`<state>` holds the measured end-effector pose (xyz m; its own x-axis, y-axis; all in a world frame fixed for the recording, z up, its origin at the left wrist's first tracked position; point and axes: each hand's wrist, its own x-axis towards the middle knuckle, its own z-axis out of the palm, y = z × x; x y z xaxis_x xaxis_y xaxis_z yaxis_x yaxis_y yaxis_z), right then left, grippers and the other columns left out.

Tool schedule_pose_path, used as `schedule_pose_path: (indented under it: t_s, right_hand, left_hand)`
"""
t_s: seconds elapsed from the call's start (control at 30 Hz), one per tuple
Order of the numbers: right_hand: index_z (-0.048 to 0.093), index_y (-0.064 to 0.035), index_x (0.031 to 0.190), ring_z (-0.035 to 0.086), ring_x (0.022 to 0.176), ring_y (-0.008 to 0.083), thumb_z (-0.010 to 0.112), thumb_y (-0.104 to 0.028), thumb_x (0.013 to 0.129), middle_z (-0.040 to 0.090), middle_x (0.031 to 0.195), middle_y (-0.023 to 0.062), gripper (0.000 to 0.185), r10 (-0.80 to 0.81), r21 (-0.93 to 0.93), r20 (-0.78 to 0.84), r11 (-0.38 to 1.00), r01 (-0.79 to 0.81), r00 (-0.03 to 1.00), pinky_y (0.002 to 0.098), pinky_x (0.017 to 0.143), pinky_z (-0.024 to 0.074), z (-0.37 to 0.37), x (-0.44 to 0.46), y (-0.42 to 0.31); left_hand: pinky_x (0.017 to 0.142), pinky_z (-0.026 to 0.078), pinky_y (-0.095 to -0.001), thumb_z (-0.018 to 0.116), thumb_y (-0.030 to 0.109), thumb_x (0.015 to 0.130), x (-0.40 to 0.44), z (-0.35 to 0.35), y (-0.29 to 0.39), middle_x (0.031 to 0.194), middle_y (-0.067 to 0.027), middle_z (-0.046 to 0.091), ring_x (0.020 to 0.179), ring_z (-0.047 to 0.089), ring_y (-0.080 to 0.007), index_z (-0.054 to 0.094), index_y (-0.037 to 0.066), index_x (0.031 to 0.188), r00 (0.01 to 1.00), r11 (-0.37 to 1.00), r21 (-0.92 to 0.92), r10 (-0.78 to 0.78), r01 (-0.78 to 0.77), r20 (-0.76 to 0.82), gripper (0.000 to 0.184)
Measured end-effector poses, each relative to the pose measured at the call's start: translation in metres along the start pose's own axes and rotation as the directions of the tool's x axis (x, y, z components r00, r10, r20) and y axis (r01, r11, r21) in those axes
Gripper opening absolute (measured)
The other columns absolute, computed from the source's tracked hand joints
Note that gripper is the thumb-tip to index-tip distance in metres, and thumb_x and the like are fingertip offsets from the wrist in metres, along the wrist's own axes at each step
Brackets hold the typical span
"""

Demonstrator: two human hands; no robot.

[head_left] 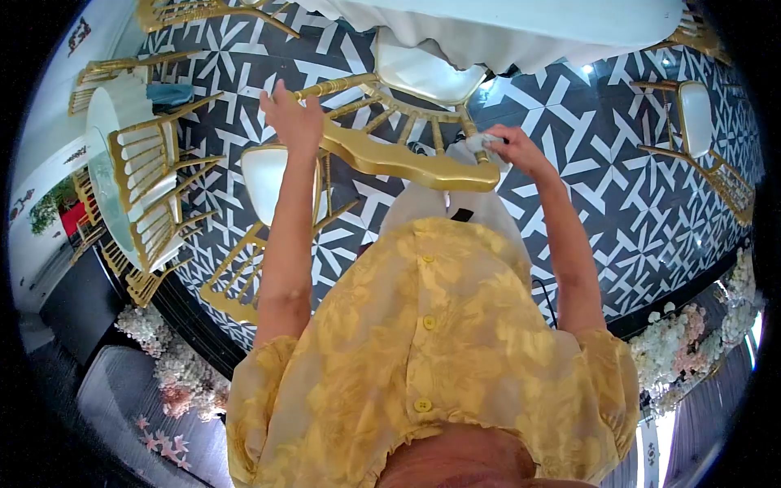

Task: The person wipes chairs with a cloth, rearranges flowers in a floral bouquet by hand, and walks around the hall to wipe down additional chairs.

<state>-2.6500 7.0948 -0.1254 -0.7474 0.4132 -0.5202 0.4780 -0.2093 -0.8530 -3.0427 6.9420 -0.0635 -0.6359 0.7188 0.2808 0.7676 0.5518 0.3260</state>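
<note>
A gold chair with a white seat stands right in front of my body, its curved top rail nearest me. My left hand is at the left end of the chair's back, beside a gold post, with at least some fingers spread and raised. On the right, my right hand pinches a crumpled white cloth against a spindle of the chair back, just above the rail's right end.
A table with a white cloth is beyond the chair. Other gold chairs stand at left and right. A round glass-topped table is at far left. Flowers line the floor's edge.
</note>
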Motion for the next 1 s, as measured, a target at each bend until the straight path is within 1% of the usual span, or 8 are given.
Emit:
schedule_pose_path:
  t_s: [0.07,0.33,0.5,0.57,0.73,0.83,0.9,1.0]
  right_hand:
    - [0.067,-0.0022,0.101,0.059,0.072,0.0183,0.062,-0.012,0.084,0.061,0.079,0.0042,0.021,0.099,-0.072,0.016,0.993,-0.097,0.995,0.0323,0.068,0.0486,-0.009,0.04,0.042]
    - [0.07,-0.0109,0.104,0.065,0.082,0.0347,0.063,-0.026,0.082,0.068,0.088,0.0184,0.028,0.072,-0.405,-0.342,0.888,-0.216,0.937,0.0422,0.075,0.0506,0.019,0.128,0.12]
    - [0.069,-0.0005,0.096,0.058,0.076,0.0196,0.062,-0.015,0.083,0.065,0.085,0.0097,0.02,-0.085,-0.182,-0.065,0.981,0.072,0.994,0.0321,0.072,0.047,0.016,0.055,0.045]
    - [0.07,0.0006,0.095,0.058,0.083,0.0137,0.063,-0.008,0.084,0.064,0.093,0.0049,0.016,0.13,0.001,0.001,0.992,-0.13,0.992,0.0274,0.076,0.046,0.006,0.014,-0.016]
    - [0.068,0.0003,0.101,0.057,0.091,0.0095,0.065,-0.003,0.083,0.061,0.101,0.0015,0.019,0.006,0.091,0.149,0.996,-0.019,0.989,0.024,0.083,0.0446,0.006,0.002,-0.07]
    - [0.064,0.0,0.104,0.06,0.091,0.0163,0.063,-0.002,0.082,0.062,0.099,0.0053,0.022,-0.045,0.063,0.239,0.998,0.031,0.97,0.0286,0.084,0.0456,0.027,0.043,-0.068]
    - [0.06,-0.0027,0.106,0.06,0.089,0.0265,0.059,0.0,0.082,0.062,0.098,0.0116,0.025,-0.35,-0.156,0.4,0.884,0.44,0.847,0.0335,0.083,0.0467,0.044,0.082,-0.023]
    - [0.06,-0.0062,0.108,0.06,0.089,0.0363,0.056,-0.002,0.081,0.062,0.098,0.0167,0.027,-0.268,-0.331,0.448,0.837,0.436,0.853,0.0391,0.079,0.0479,0.039,0.144,0.031]
  left_hand:
    - [0.096,0.04,-0.0523,0.063,0.021,0.08,0.006,-0.011,0.034,0.14,-0.0254,0.031,0.12,0.041,-0.0442,0.043,0.008,0.136,0.942,0.943,0.211,-0.293,0.257,0.162,0.061]
    - [0.086,0.047,-0.0506,0.064,0.025,0.079,0.006,-0.014,0.035,0.136,-0.0186,0.034,0.116,0.044,-0.0396,0.065,0.013,0.109,0.937,0.938,0.232,-0.301,0.258,0.178,0.032]
    - [0.086,0.048,-0.0496,0.064,0.026,0.079,0.004,-0.012,0.032,0.137,-0.0177,0.033,0.116,0.044,-0.0385,0.066,0.012,0.106,0.947,0.951,0.177,-0.282,0.255,0.152,0.03]
    - [0.085,0.049,-0.0491,0.063,0.027,0.08,0.005,-0.017,0.038,0.137,-0.0169,0.033,0.116,0.044,-0.0378,0.065,0.011,0.104,0.935,0.946,0.16,-0.309,0.282,0.177,0.03]
    - [0.084,0.049,-0.0492,0.063,0.025,0.08,0.002,-0.013,0.039,0.136,-0.0159,0.034,0.116,0.045,-0.0371,0.066,0.011,0.099,0.943,0.942,0.169,-0.313,0.291,0.116,0.024]
    - [0.082,0.05,-0.05,0.064,0.024,0.079,0.001,-0.008,0.034,0.134,-0.0142,0.038,0.113,0.049,-0.0365,0.066,0.013,0.095,0.958,0.947,0.172,-0.283,0.272,0.043,0.02]
    - [0.079,0.051,-0.0495,0.064,0.024,0.078,0.001,-0.007,0.036,0.133,-0.0099,0.043,0.105,0.058,-0.0346,0.065,0.016,0.093,0.959,0.935,0.221,-0.282,0.276,-0.005,0.017]
    - [0.08,0.051,-0.047,0.063,0.026,0.079,0.005,-0.012,0.044,0.135,-0.0072,0.043,0.099,0.062,-0.0331,0.066,0.017,0.095,0.921,0.884,0.296,-0.388,0.363,0.029,0.019]
